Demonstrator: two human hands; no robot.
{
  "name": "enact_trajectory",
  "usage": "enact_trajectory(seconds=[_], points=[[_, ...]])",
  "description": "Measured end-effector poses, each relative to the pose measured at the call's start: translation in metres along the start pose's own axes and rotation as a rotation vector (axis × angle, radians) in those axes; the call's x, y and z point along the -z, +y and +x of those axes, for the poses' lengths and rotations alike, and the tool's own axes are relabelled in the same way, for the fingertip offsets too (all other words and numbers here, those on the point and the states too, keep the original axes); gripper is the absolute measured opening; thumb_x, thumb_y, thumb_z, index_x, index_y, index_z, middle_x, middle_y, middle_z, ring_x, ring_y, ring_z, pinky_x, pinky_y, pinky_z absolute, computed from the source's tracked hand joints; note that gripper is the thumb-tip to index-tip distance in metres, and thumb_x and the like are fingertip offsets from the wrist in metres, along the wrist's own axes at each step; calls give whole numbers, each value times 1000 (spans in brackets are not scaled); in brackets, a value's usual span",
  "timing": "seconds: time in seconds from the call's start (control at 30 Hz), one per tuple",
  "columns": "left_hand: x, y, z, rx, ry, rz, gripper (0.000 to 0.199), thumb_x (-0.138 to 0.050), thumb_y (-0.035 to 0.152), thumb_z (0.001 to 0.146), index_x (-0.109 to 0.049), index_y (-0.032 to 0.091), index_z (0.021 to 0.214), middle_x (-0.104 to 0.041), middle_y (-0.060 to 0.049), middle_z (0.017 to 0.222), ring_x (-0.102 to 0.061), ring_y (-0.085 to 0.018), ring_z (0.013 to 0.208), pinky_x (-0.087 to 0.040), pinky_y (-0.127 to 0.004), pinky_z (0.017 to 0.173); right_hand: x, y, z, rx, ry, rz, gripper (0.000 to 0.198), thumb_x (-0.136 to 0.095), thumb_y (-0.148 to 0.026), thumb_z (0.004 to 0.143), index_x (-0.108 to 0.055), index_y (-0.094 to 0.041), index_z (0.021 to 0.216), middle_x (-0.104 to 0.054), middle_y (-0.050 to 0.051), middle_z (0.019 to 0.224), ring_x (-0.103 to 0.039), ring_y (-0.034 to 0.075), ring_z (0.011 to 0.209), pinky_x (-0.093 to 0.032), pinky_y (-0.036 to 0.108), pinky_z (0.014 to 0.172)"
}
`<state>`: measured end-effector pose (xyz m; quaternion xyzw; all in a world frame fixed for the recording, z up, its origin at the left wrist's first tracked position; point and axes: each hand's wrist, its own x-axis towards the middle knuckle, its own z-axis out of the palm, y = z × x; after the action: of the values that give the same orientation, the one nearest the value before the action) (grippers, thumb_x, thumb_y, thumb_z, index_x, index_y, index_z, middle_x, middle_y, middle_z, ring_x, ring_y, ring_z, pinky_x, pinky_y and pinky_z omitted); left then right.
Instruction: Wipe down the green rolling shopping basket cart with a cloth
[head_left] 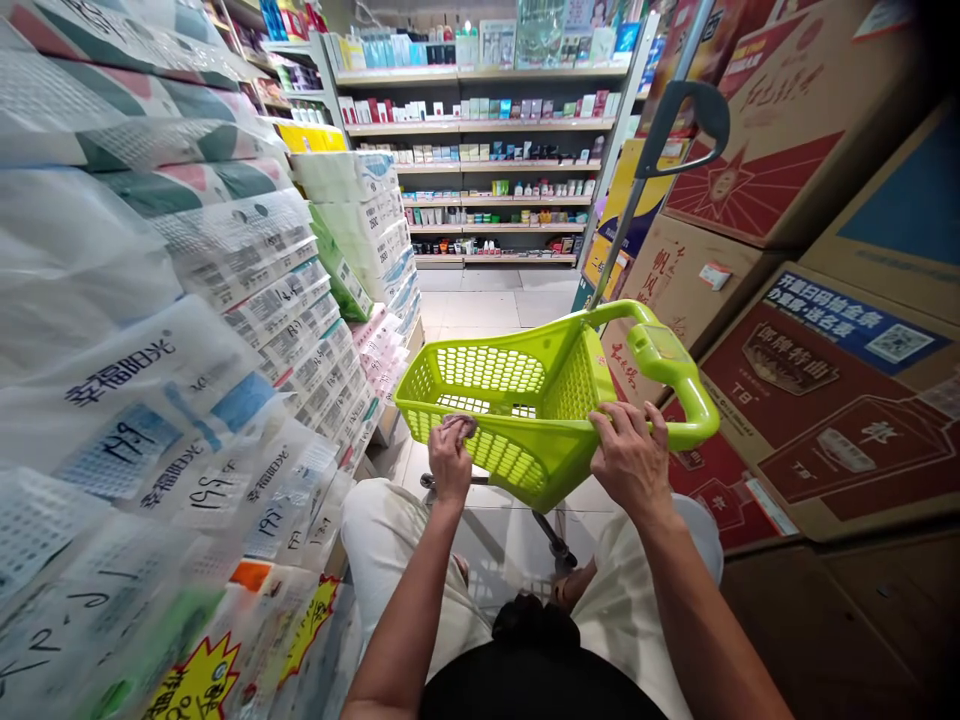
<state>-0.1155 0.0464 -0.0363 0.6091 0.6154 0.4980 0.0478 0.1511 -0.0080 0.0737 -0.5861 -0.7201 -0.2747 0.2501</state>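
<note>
A lime-green plastic shopping cart (577, 455) stands sideways in front of my knees, its perforated basket holding nothing that I can see. My left hand (450, 465) is closed on a crumpled, brownish-pink cloth (459, 425) and presses it against the basket's near rim. Over the rim at the handle end, my right hand (630, 455) rests with its fingers curled on the green edge. The cart's thick curved handle (694, 405) rises just right of that hand. Below the basket, a dark caster (559, 545) shows near my foot.
Wrapped tissue packs (247, 300) are stacked high on the left. Printed cartons (847, 400) pile up on the right, close to the cart. A pole with a dark grey grip (694, 125) leans there. Shelves of small boxes (480, 155) stand across the aisle's far end, beyond the tiled floor (480, 305).
</note>
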Motion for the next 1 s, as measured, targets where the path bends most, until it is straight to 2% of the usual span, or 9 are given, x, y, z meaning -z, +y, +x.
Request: enact_trajectory(seconds=[0.13,0.27,0.37,0.5,0.63,0.67,0.8,0.93,1.0], points=[[18,-31,26,56,-35,49,46,-52,3,83,-76,20,118,-64,-14,116,-64,-28,111,-53,-44,104,-1,1,-1,2,-12,-22,36,-56,-10,80,-68,-19,112,-73,10,120,-58,27,120,-20,46,123],[38,-60,60,336,109,143,42,-52,6,85,-75,17,118,-65,-16,119,-64,-30,109,-51,-49,106,-4,1,-2,16,-2,-22,32,-56,-11,80,-69,-20,108,-74,9,118,-59,26,118,-20,45,122],[42,-65,67,398,163,142,41,-52,7,86,-75,17,117,-66,-17,121,-63,-31,115,-48,-48,110,-5,-1,-1,11,11,-7,30,-55,-11,80,-69,-20,106,-74,9,115,-60,26,115,-20,46,122],[35,-58,55,311,52,42,40,-55,5,82,-74,21,114,-66,-13,121,-65,-27,112,-52,-41,104,-5,-2,-1,1,14,10,33,-54,-10,79,-68,-21,107,-74,9,114,-60,26,114,-20,47,120],[30,-58,48,485,201,70,29,-56,10,85,-71,19,108,-64,-12,111,-65,-26,100,-54,-42,99,-4,1,-2,14,8,26,33,-54,-11,80,-67,-21,109,-74,8,116,-60,25,115,-22,45,120],[28,-58,46,493,201,68,28,-56,10,85,-70,19,108,-64,-12,109,-65,-25,97,-55,-41,98,-3,1,-3,12,13,31,34,-54,-11,80,-67,-21,110,-74,8,116,-60,25,115,-22,45,120],[8,-49,27,317,34,-64,28,-57,8,82,-67,22,103,-63,-7,105,-63,-21,94,-54,-38,96,-2,2,-4,-11,54,49,38,-53,-11,80,-66,-21,114,-73,8,118,-60,25,116,-23,45,120],[-13,-34,6,435,243,-132,22,-55,8,83,-63,21,99,-61,-7,102,-61,-22,98,-51,-40,99,1,2,-5,-17,66,73,40,-53,-11,81,-66,-21,117,-73,8,119,-60,25,117,-23,45,121],[-21,-26,-4,418,223,-170,22,-54,6,81,-61,21,97,-60,-6,99,-60,-22,97,-50,-40,99,3,2,-5,-22,62,79,40,-53,-11,81,-66,-21,117,-73,8,118,-60,26,116,-23,46,121]])
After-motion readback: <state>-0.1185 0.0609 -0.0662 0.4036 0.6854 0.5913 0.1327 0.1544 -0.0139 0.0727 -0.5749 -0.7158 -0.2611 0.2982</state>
